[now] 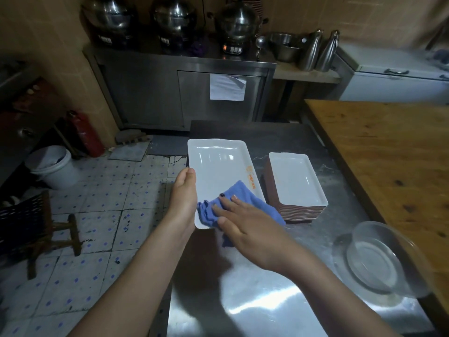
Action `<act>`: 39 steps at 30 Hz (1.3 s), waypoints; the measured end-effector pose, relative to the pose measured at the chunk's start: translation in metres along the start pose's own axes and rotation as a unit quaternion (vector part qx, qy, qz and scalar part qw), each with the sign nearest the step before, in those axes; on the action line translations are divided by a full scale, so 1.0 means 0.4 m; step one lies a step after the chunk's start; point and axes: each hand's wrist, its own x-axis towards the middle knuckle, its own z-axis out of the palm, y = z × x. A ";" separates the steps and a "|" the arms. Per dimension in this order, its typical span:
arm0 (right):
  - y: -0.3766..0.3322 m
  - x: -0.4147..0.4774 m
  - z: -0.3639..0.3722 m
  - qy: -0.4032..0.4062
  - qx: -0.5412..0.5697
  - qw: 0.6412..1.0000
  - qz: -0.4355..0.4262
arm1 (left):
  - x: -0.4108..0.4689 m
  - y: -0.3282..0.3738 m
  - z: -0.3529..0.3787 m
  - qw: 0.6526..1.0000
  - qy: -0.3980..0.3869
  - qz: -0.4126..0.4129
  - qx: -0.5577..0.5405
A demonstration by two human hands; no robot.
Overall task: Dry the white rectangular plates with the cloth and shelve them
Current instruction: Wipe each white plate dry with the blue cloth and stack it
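Observation:
A white rectangular plate (218, 166) with a small orange mark near its right rim is held over the left edge of the steel table (255, 300). My left hand (183, 193) grips the plate's left rim, thumb on top. My right hand (245, 224) lies flat with straight fingers on a blue cloth (245, 194), pressing it onto the plate's near right corner. To the right stands a stack of white rectangular plates (296, 181) with brown undersides.
A clear glass bowl (379, 259) sits at the table's right, beside a wooden counter (393, 152). A steel cabinet (179, 93) with pots stands behind. On the tiled floor to the left are a white bucket (52, 166), a red extinguisher (85, 132) and a stool (48, 229).

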 end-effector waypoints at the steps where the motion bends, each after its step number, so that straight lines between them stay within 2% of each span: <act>1: 0.009 -0.003 -0.006 -0.001 -0.032 0.999 0.004 | 0.002 0.001 0.001 1.000 0.003 0.001 0.007; 3: 0.027 0.002 -0.009 0.015 -0.116 0.993 -0.002 | 0.003 0.005 0.004 1.000 0.000 -0.004 0.012; 5: 0.035 0.023 -0.008 0.034 -0.146 0.988 0.023 | -0.001 0.007 0.011 1.000 -0.009 -0.017 0.020; 9: 0.044 0.121 -0.017 0.017 -0.138 0.990 0.017 | -0.019 -0.009 0.033 0.998 -0.040 -0.007 0.039; 11: 0.057 0.166 -0.036 0.036 -0.127 0.991 0.032 | -0.030 -0.020 0.043 0.998 -0.055 -0.006 0.041; 14: 0.087 0.203 -0.061 0.060 -0.150 0.984 0.069 | -0.037 -0.025 0.044 0.998 -0.052 -0.003 0.032; 19: 0.095 0.154 -0.058 0.049 -0.171 0.980 0.090 | -0.031 -0.012 0.023 0.998 -0.034 0.023 0.041; 22: 0.051 0.086 0.003 0.004 -0.138 0.990 0.033 | -0.010 -0.002 0.007 0.999 -0.009 0.023 0.024; 25: 0.003 0.078 0.041 -0.041 -0.009 0.999 -0.011 | 0.003 -0.007 0.005 1.000 0.000 0.018 0.017; 26: -0.002 0.091 0.039 -0.044 0.002 0.999 -0.023 | 0.006 -0.014 0.006 1.000 0.000 0.014 0.015; 29: 0.004 0.140 0.019 -0.018 -0.073 0.997 -0.030 | -0.001 -0.031 0.009 1.000 -0.004 0.000 0.012; 32: 0.033 0.164 0.005 0.036 -0.113 0.992 0.035 | -0.013 -0.048 0.010 1.000 -0.011 -0.002 0.012; 35: 0.057 0.155 -0.003 0.017 -0.182 0.982 0.052 | -0.027 -0.054 0.003 1.000 -0.017 -0.011 0.018; 39: 0.083 0.129 -0.004 0.074 -0.198 0.974 0.084 | -0.039 -0.059 -0.006 0.999 -0.029 -0.034 0.018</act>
